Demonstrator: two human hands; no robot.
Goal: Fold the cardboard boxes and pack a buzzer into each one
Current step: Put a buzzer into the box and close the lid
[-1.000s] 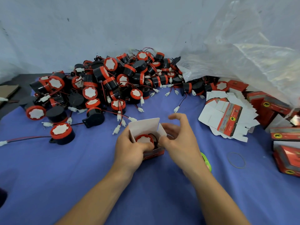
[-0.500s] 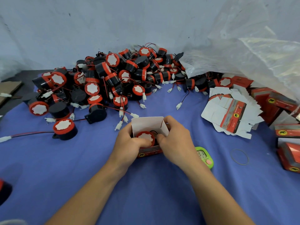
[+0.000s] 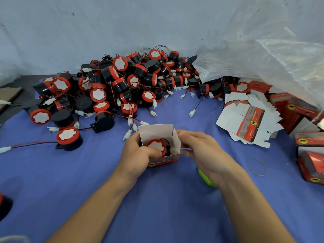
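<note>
A small red and white cardboard box [image 3: 164, 160] stands open on the blue cloth at centre, its white lid flap upright at the back. Inside sits a black buzzer with a red rim and white face [image 3: 156, 145], its wires and white plug tucked beside it. My left hand [image 3: 138, 155] grips the box's left side, thumb pressing on the buzzer. My right hand [image 3: 201, 151] holds the box's right side at the side flap, fingers curled. A big pile of loose buzzers [image 3: 122, 85] lies behind.
A stack of flat unfolded boxes [image 3: 245, 120] lies at the right. Several packed red boxes [image 3: 308, 139] stand at the far right under a clear plastic bag [image 3: 263, 50]. A green object [image 3: 206, 179] lies under my right wrist. A rubber band [image 3: 257, 167] lies to its right.
My right hand slid from over the box opening to its right side. My left thumb stays pressed on the buzzer in the box.
</note>
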